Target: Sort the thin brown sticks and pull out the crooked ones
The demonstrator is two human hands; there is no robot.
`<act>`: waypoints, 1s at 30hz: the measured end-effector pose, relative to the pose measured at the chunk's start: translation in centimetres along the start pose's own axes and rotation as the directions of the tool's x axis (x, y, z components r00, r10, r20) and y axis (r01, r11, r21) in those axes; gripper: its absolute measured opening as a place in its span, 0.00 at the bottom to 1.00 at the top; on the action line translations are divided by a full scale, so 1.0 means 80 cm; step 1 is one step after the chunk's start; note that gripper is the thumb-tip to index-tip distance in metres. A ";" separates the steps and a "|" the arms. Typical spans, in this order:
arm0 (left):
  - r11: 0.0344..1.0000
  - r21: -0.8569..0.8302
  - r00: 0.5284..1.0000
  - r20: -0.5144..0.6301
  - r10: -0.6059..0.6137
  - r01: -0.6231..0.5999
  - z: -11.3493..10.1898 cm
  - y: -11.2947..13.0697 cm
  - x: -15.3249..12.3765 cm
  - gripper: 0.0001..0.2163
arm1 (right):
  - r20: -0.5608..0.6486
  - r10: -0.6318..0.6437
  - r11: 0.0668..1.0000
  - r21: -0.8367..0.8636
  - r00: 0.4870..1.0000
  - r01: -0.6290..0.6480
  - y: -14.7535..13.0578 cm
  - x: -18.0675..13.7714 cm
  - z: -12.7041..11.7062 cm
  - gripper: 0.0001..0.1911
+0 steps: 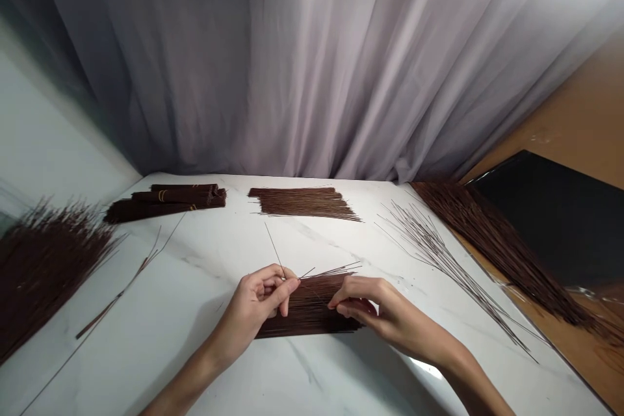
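Note:
A flat pile of dark brown incense sticks (312, 309) lies on the white marble table (195, 351) just in front of me. My left hand (260, 302) pinches a single thin stick that points up and away from the pile's left end. My right hand (370, 309) rests curled on the pile's right end, fingertips pressed on the sticks.
Tied bundles of sticks (168, 201) and a loose spread (302, 201) lie at the back. A big heap (43, 266) sits far left, a few stray sticks (121, 292) beside it. Thin bare sticks (439, 253) and another long heap (502, 247) lie right, along the table edge. A grey curtain (312, 65) hangs behind.

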State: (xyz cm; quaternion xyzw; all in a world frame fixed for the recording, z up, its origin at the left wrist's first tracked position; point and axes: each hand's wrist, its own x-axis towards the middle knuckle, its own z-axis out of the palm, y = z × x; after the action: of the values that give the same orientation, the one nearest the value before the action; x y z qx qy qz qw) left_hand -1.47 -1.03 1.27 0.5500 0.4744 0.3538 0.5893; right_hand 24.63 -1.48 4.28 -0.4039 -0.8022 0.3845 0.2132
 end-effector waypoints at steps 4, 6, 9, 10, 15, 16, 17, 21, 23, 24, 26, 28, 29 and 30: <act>1.000 0.025 0.998 0.068 0.013 -0.014 0.001 0.003 -0.005 0.15 | -0.095 -0.041 0.995 -0.096 0.995 0.032 0.009 -0.002 -0.012 0.12; 0.999 0.032 0.994 0.107 0.017 -0.020 0.003 0.004 -0.006 0.15 | -0.138 -0.059 0.985 -0.168 0.989 0.035 0.016 -0.002 -0.014 0.12; 0.999 0.035 0.991 0.133 0.015 -0.020 0.007 0.003 -0.006 0.14 | -0.200 -0.096 0.961 -0.275 0.975 0.038 0.023 -0.001 -0.013 0.12; 0.999 0.037 0.991 0.136 0.013 -0.018 0.008 0.003 -0.006 0.15 | -0.225 -0.114 0.952 -0.303 0.968 0.041 0.024 -0.001 -0.011 0.12; 0.997 0.061 0.989 0.144 0.030 -0.039 0.010 0.002 -0.005 0.15 | -0.281 -0.137 0.939 -0.343 0.950 0.034 0.028 0.002 -0.009 0.12; 0.997 0.063 0.989 0.140 0.036 -0.045 0.010 0.001 -0.005 0.15 | -0.280 -0.122 0.942 -0.335 0.952 0.022 0.029 0.001 -0.010 0.12; 0.997 0.064 0.990 0.135 0.038 -0.047 0.011 0.000 -0.005 0.15 | -0.284 -0.104 0.945 -0.327 0.953 0.006 0.030 0.000 -0.012 0.12; 0.998 0.058 0.992 0.125 0.010 -0.018 0.011 -0.005 -0.003 0.15 | -0.321 -0.035 0.953 -0.296 0.947 -0.065 0.040 -0.007 -0.027 0.12; 0.999 0.055 0.991 0.131 -0.005 -0.002 0.011 -0.006 -0.003 0.15 | -0.316 0.010 0.959 -0.265 0.949 -0.098 0.045 -0.012 -0.035 0.12; 0.998 0.057 0.991 0.132 -0.007 -0.001 0.011 -0.006 -0.003 0.15 | -0.304 0.027 0.963 -0.248 0.952 -0.107 0.047 -0.015 -0.039 0.12; 0.998 0.062 0.992 0.125 -0.006 -0.002 0.009 -0.006 -0.003 0.16 | -0.313 0.020 0.968 -0.231 0.950 -0.097 0.050 -0.017 -0.042 0.10; 0.998 0.067 0.993 0.121 -0.011 0.003 0.008 -0.005 -0.004 0.16 | -0.421 -0.057 0.967 -0.248 0.905 -0.054 0.047 -0.014 -0.036 0.08; 0.998 0.070 0.992 0.124 -0.014 0.005 0.008 -0.004 -0.003 0.16 | -0.496 -0.121 0.960 -0.279 0.860 -0.026 0.042 -0.011 -0.030 0.09; 0.997 0.072 0.992 0.128 -0.018 0.009 0.008 -0.004 -0.003 0.15 | -0.554 -0.194 0.945 -0.328 0.810 0.002 0.035 -0.005 -0.022 0.12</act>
State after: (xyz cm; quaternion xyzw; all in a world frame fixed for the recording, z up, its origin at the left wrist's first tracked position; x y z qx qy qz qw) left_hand -0.97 -1.53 1.01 0.5890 0.4514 0.2967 0.6011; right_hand 27.37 0.00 3.16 -0.4874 -0.7696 0.1000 0.4002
